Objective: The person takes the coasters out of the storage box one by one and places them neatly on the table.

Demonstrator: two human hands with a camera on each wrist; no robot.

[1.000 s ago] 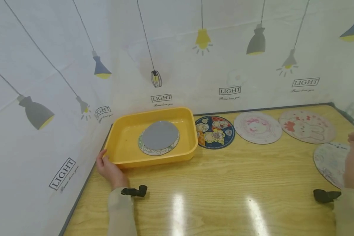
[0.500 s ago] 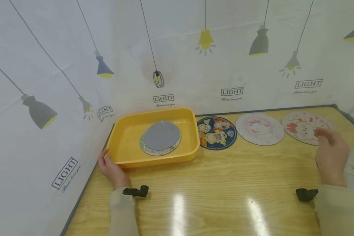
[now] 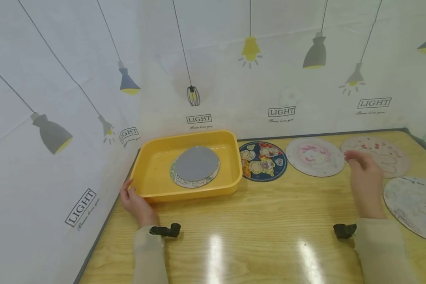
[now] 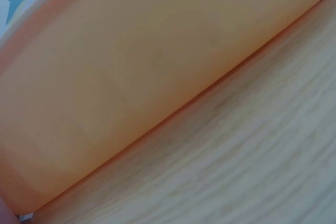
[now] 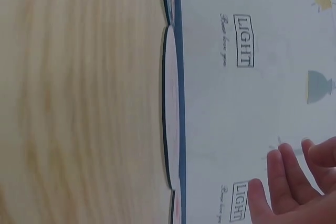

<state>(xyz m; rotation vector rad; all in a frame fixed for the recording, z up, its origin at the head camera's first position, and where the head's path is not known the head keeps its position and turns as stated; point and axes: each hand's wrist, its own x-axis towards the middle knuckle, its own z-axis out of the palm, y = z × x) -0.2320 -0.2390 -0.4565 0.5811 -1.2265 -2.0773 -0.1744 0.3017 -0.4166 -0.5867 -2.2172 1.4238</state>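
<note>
My left hand (image 3: 138,205) holds the front left corner of a yellow plastic tray (image 3: 195,193), its fingers bent round the outside. The tray's outer wall (image 4: 131,66) fills much of the left wrist view. Inside lies a plain grey round mat (image 3: 197,163), stacked on a patterned round mat (image 3: 184,183) that it mostly covers. My right hand (image 3: 367,185) is in the air with loosely bent fingers and nothing in them. In the head view its fingertips overlap the edges of a white mat with a pink print (image 3: 315,157) and a pink rabbit mat (image 3: 394,154).
A navy mat with cartoon bears (image 3: 264,161) lies against the tray's right side. At the far right is a whitish printed mat (image 3: 419,209). The wooden table (image 3: 255,232) meets a lamp-printed cloth wall (image 3: 227,79) at the back and left.
My right hand has moved left from the whitish mat, past the rabbit mat. The left hand stays at the tray's corner. The head view has shifted slightly.
</note>
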